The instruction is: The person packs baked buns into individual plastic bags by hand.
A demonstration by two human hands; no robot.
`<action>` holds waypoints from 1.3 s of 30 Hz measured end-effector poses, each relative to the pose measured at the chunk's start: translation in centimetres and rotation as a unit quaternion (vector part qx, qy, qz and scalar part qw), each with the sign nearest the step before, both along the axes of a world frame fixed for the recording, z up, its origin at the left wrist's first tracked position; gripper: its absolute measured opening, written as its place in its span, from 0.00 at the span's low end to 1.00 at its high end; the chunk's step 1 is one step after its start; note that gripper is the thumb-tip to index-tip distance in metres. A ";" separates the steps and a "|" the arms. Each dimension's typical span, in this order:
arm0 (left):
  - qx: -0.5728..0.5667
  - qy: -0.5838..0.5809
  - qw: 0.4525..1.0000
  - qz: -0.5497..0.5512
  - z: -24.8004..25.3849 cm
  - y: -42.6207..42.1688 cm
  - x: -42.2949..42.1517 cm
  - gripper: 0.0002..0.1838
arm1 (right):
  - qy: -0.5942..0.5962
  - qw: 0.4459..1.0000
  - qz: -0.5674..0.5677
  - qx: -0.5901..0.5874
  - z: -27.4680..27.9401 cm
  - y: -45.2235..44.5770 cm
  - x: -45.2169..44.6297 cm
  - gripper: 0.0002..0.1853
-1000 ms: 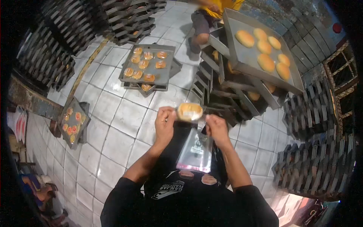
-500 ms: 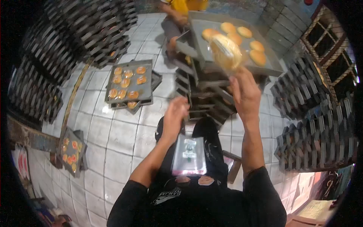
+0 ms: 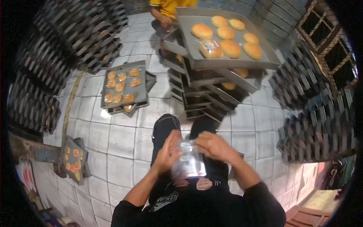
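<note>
Clear bags (image 3: 190,166) on the lap (image 3: 215,172). Left hand (image 3: 168,152) at their left edge, right hand (image 3: 214,146) fingers curled at top right corner; blur, can't tell if either is clamped. Beyond: wrapped bun (image 3: 210,49) on top tray (image 3: 234,64), beside unwrapped buns (image 3: 231,49).

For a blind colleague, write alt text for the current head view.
A left hand and right hand, blurred, are at a clear plastic bag. Beyond, a grey metal tray atop similar stacked trays holds golden oval buns and one clear-wrapped bun. Lower, to its left, another grey metal tray holds clear-wrapped golden-brown buns.
</note>
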State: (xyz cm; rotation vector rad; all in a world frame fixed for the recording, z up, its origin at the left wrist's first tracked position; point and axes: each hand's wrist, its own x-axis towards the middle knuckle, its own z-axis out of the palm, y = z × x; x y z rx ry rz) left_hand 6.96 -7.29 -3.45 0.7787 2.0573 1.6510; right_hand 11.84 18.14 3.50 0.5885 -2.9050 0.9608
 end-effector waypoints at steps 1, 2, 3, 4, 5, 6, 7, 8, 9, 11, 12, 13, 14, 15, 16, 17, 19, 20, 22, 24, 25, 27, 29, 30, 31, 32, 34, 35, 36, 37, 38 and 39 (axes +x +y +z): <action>-0.016 -0.107 0.994 -0.031 -0.7 -0.2 -0.9 0.09 | 0.059 0.998 0.028 -0.020 2.6 1.6 -1.9 0.09; -0.008 -0.111 0.993 -0.035 -0.7 0.1 -1.5 0.09 | 0.121 0.990 0.060 -0.039 5.6 3.4 -4.4 0.10; 0.045 -0.222 0.974 -0.032 -0.4 0.5 -2.3 0.07 | 0.151 0.984 0.011 -0.092 9.9 4.9 -7.2 0.13; 0.096 -0.329 0.939 -0.028 0.0 0.8 -2.9 0.07 | 0.218 0.974 -0.046 -0.036 12.9 7.4 -10.2 0.14; 0.126 -0.340 0.932 0.018 0.4 1.2 -3.4 0.08 | 0.141 0.973 -0.164 -0.078 15.7 9.2 -12.9 0.14; 0.136 -0.334 0.933 0.021 -0.1 1.4 -3.9 0.08 | 0.184 0.959 -0.212 -0.036 16.3 12.2 -16.8 0.21; 0.171 -0.342 0.921 0.077 -1.4 1.6 -4.2 0.08 | 0.149 0.957 -0.247 0.019 16.9 14.5 -19.8 0.24; 0.207 -0.349 0.904 0.134 -2.5 1.7 -4.3 0.09 | 0.113 0.950 -0.280 0.075 17.1 16.7 -22.5 0.28; 0.199 -0.344 0.909 0.130 -3.0 1.6 -4.2 0.12 | 0.068 0.940 -0.301 0.144 14.1 20.9 -25.7 0.30; 0.207 -0.344 0.904 0.145 -3.4 1.3 -3.5 0.12 | 0.008 0.928 -0.319 0.194 12.0 24.3 -28.3 0.34; 0.202 -0.346 0.904 0.150 -3.5 0.9 -3.2 0.12 | -0.009 0.932 -0.318 0.172 12.0 23.2 -27.9 0.35; 0.207 -0.339 0.905 0.156 -4.0 0.6 -3.1 0.13 | -0.025 0.923 -0.338 0.181 14.3 20.8 -26.6 0.36; 0.210 -0.345 0.898 0.176 -3.9 0.4 -3.0 0.13 | -0.046 0.913 -0.359 0.190 16.1 18.5 -25.5 0.38; 0.226 -0.329 0.897 0.191 -3.4 0.4 -3.2 0.15 | 0.011 0.931 -0.312 0.189 14.7 20.3 -25.6 0.39; 0.238 -0.311 0.898 0.200 -3.0 0.6 -3.5 0.16 | 0.069 0.943 -0.270 0.182 13.2 22.5 -25.0 0.40; 0.251 -0.335 0.884 0.210 -3.0 1.1 -3.8 0.18 | -0.035 0.959 -0.267 0.091 14.7 18.8 -22.6 0.37; 0.291 -0.398 0.841 0.223 -2.5 2.3 -5.3 0.20 | -0.039 0.962 -0.268 0.011 14.9 16.8 -19.4 0.35; 0.327 -0.431 0.808 0.233 -2.0 2.9 -6.6 0.20 | -0.023 0.965 -0.253 -0.058 15.2 16.3 -18.8 0.34; 0.357 -0.471 0.776 0.220 -1.3 3.2 -8.8 0.18 | 0.014 0.963 -0.217 -0.161 16.0 13.5 -16.2 0.31; 0.380 -0.457 0.769 0.238 -3.2 4.0 -11.1 0.16 | 0.145 0.914 -0.223 -0.306 16.4 7.6 -12.0 0.32; 0.399 -0.463 0.748 0.260 -3.1 4.5 -12.0 0.16 | 0.089 0.905 -0.224 -0.351 15.1 5.1 -9.7 0.33; 0.399 -0.473 0.730 0.290 -3.2 5.5 -13.4 0.14 | 0.016 0.918 -0.187 -0.350 8.7 0.6 -6.5 0.26; 0.408 -0.491 0.729 0.246 -2.6 6.2 -14.1 0.14 | 0.150 0.965 -0.097 -0.192 3.6 -3.8 -4.5 0.25; 0.418 -0.516 0.718 0.207 -2.4 6.6 -13.9 0.14 | 0.186 0.973 -0.039 -0.133 1.6 -4.4 -4.0 0.26; 0.401 -0.516 0.728 0.208 -0.7 7.1 -13.2 0.15 | 0.228 0.967 -0.057 -0.094 -1.2 -3.5 -4.7 0.27; 0.406 -0.507 0.733 0.204 0.3 7.7 -12.1 0.18 | 0.267 0.959 -0.075 -0.053 -3.0 -2.7 -5.1 0.29; 0.333 -0.494 0.787 0.160 3.7 7.3 -9.9 0.21 | 0.260 0.953 -0.129 -0.086 -1.9 -2.9 -5.2 0.29; 0.334 -0.493 0.787 0.161 4.0 7.1 -9.2 0.21 | 0.284 0.950 -0.106 -0.069 -0.8 -3.4 -5.1 0.28; 0.347 -0.515 0.771 0.138 3.9 6.7 -8.3 0.22 | 0.306 0.946 -0.090 -0.053 -0.1 -4.0 -4.7 0.28; 0.356 -0.537 0.757 0.112 3.8 6.4 -7.6 0.24 | 0.290 0.952 -0.087 -0.035 0.1 -4.4 -4.7 0.27; 0.349 -0.539 0.759 0.106 3.3 6.1 -7.1 0.24 | 0.290 0.951 -0.097 -0.035 -0.3 -5.2 -4.4 0.27; 0.381 -0.537 0.744 0.117 2.7 5.6 -6.8 0.23 | 0.257 0.959 -0.107 -0.041 -0.9 -6.4 -4.2 0.28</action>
